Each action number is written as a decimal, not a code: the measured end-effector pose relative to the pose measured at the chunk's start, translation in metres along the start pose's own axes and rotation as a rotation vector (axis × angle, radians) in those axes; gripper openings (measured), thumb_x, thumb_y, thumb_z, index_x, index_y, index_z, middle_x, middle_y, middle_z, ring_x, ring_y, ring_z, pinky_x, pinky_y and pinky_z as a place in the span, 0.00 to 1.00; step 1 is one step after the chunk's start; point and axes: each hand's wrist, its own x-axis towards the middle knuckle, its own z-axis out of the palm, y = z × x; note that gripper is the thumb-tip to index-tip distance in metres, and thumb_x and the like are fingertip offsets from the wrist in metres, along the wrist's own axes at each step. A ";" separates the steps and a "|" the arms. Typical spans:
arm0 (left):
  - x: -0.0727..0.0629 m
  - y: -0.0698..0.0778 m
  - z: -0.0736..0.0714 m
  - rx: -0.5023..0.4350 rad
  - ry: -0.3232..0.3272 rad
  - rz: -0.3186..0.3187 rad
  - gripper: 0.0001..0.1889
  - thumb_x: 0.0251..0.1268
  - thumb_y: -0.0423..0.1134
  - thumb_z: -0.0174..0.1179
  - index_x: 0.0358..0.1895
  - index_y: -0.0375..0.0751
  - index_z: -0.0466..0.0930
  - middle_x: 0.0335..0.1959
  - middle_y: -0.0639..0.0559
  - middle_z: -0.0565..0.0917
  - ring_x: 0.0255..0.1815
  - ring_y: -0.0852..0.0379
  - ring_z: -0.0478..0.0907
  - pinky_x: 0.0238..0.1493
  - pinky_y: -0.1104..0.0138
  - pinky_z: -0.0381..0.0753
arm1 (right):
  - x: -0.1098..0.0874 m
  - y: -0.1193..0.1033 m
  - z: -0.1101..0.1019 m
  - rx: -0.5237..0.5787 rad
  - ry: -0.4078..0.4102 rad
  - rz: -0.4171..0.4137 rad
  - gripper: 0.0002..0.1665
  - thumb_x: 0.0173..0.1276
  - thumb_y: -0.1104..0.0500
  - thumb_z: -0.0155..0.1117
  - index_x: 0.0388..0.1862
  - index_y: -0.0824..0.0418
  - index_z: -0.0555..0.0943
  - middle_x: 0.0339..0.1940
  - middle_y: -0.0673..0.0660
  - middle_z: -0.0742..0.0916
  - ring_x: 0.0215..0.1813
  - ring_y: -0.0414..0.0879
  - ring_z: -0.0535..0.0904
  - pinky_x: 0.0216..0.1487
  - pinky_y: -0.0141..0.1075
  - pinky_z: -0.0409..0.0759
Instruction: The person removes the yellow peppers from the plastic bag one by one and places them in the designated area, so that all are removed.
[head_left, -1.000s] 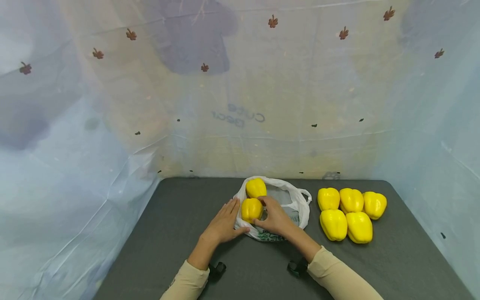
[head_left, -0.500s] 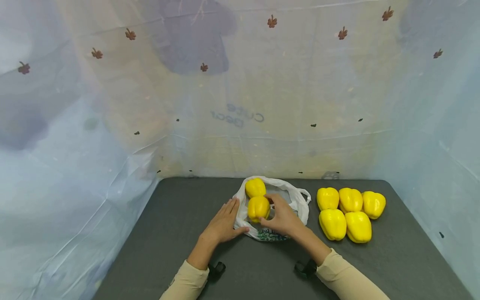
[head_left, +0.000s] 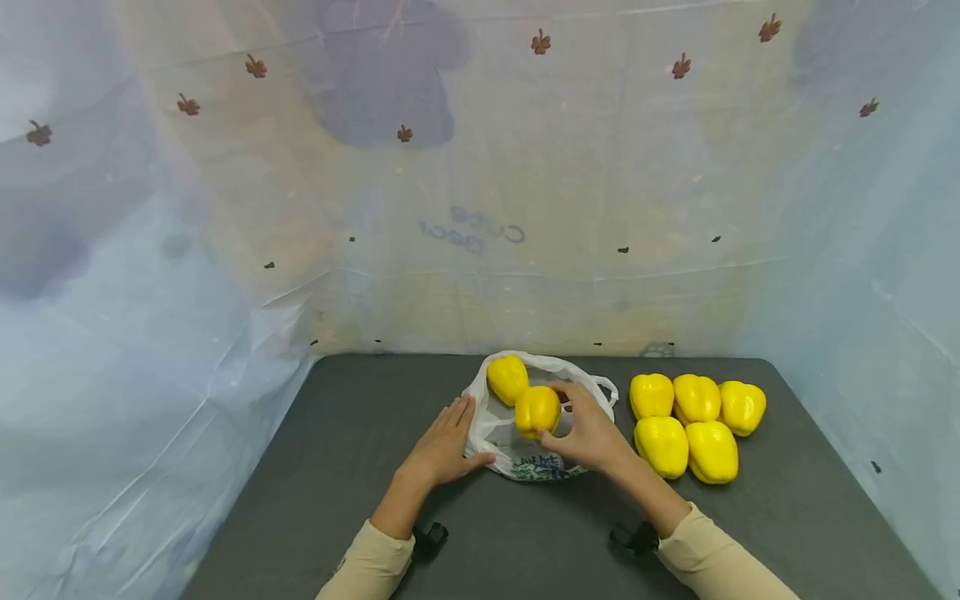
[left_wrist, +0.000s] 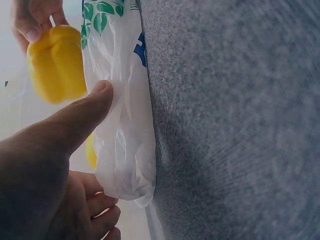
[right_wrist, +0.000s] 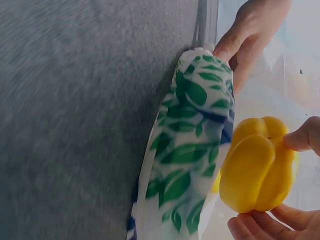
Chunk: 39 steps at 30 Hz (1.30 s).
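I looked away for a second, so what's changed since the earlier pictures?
The right hand has carried the yellow pepper it grips rightward over the white bag. The left hand against the bag's left side, the other pepper inside it and the five loose peppers stayed put.

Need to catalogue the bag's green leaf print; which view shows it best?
The right wrist view: the leaf print spreads large across the white bag. The left wrist view catches only some leaves near its top edge; the head view shows it small.
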 end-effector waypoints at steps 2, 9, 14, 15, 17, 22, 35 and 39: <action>0.000 -0.001 0.000 0.005 0.001 0.004 0.56 0.73 0.63 0.67 0.87 0.30 0.48 0.88 0.36 0.51 0.89 0.39 0.49 0.88 0.48 0.50 | -0.002 0.001 -0.004 -0.003 0.009 0.012 0.46 0.62 0.57 0.81 0.76 0.66 0.72 0.66 0.63 0.80 0.63 0.57 0.79 0.66 0.59 0.83; 0.001 -0.003 0.001 0.001 0.002 0.009 0.56 0.73 0.63 0.67 0.87 0.31 0.48 0.88 0.36 0.51 0.89 0.39 0.48 0.88 0.48 0.50 | -0.011 0.007 -0.019 -0.046 0.062 0.015 0.46 0.62 0.58 0.81 0.76 0.67 0.71 0.67 0.65 0.80 0.63 0.59 0.80 0.64 0.59 0.84; 0.000 -0.004 0.001 -0.003 -0.003 0.000 0.56 0.73 0.64 0.67 0.87 0.31 0.48 0.89 0.36 0.50 0.89 0.40 0.48 0.88 0.49 0.50 | -0.016 0.012 -0.030 -0.042 0.084 0.005 0.46 0.62 0.59 0.81 0.76 0.68 0.71 0.65 0.65 0.80 0.62 0.60 0.80 0.64 0.61 0.83; -0.001 -0.004 0.001 -0.004 -0.003 -0.001 0.56 0.73 0.64 0.67 0.87 0.31 0.48 0.89 0.36 0.50 0.89 0.40 0.48 0.88 0.49 0.50 | -0.017 0.013 -0.033 -0.039 0.085 0.008 0.46 0.62 0.59 0.81 0.76 0.68 0.71 0.65 0.65 0.79 0.62 0.60 0.80 0.65 0.61 0.83; -0.001 -0.004 0.000 0.000 -0.003 0.000 0.56 0.73 0.64 0.67 0.87 0.31 0.48 0.89 0.36 0.50 0.89 0.40 0.48 0.88 0.49 0.50 | -0.020 0.015 -0.037 -0.044 0.084 0.020 0.47 0.62 0.60 0.81 0.77 0.67 0.71 0.64 0.64 0.79 0.62 0.60 0.80 0.65 0.61 0.83; 0.000 -0.005 0.001 0.003 0.000 0.004 0.56 0.73 0.63 0.67 0.87 0.30 0.48 0.88 0.35 0.51 0.89 0.39 0.49 0.88 0.48 0.51 | -0.027 0.021 -0.049 -0.065 0.090 0.038 0.47 0.62 0.60 0.82 0.77 0.67 0.70 0.64 0.64 0.79 0.62 0.58 0.80 0.64 0.58 0.84; 0.000 -0.005 0.003 -0.001 -0.003 0.004 0.56 0.73 0.63 0.67 0.87 0.31 0.47 0.89 0.36 0.50 0.89 0.40 0.48 0.88 0.48 0.50 | -0.045 0.027 -0.079 -0.089 0.136 0.045 0.45 0.62 0.62 0.81 0.75 0.69 0.71 0.67 0.66 0.79 0.63 0.62 0.79 0.66 0.64 0.81; -0.001 -0.004 0.003 -0.003 0.001 0.008 0.56 0.73 0.63 0.68 0.87 0.30 0.48 0.89 0.36 0.50 0.89 0.39 0.49 0.88 0.47 0.51 | -0.050 0.028 -0.086 -0.125 0.155 0.052 0.44 0.62 0.61 0.81 0.74 0.68 0.71 0.65 0.64 0.79 0.61 0.60 0.80 0.64 0.63 0.81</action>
